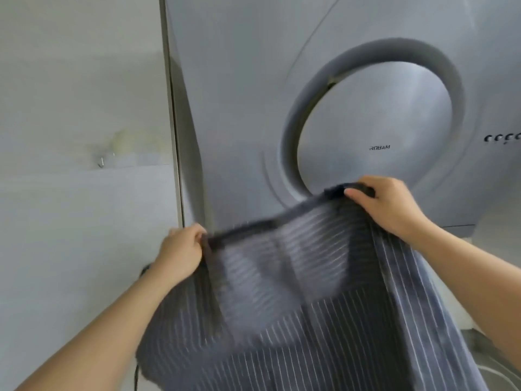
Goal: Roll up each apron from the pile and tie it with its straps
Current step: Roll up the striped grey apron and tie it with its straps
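Gripping the striped apron [310, 320] by its top hem with left hand [180, 249] and right hand [386, 204], seemingly to spread it for rolling.

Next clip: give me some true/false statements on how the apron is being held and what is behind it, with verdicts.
1. The left hand and right hand both grip the apron at its upper edge. True.
2. The apron is already rolled and tied. False: it hangs spread open, unrolled.
3. The right hand sits higher in view than the left hand. True.
4. The apron is plain red. False: it is dark grey with thin white stripes.
5. A grey appliance with a round panel is behind the apron. True.
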